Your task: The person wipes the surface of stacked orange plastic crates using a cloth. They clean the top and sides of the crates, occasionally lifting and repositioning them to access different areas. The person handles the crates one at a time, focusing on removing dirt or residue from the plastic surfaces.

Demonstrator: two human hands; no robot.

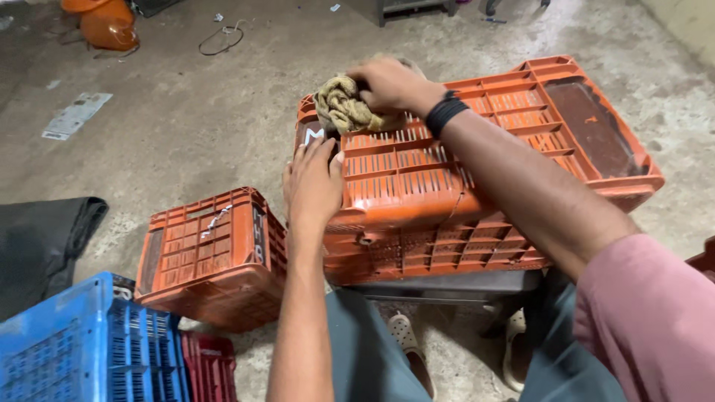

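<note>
Two orange slatted crates: I press my right hand (391, 83), fingers closed on a crumpled rag (344, 106), onto the big crate (477, 164); my left hand (313, 182), flat and open, braces its corner, the smaller crate (212, 253) left of it.

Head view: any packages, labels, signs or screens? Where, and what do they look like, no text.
Paper sheet: flat on the concrete floor, upper left; pale rectangle with print.
White marking: on the end of the big orange crate, between the left hand and the rag under the right hand.
White-marked dark panel: side of the smaller orange crate.
No screens or signs.
</note>
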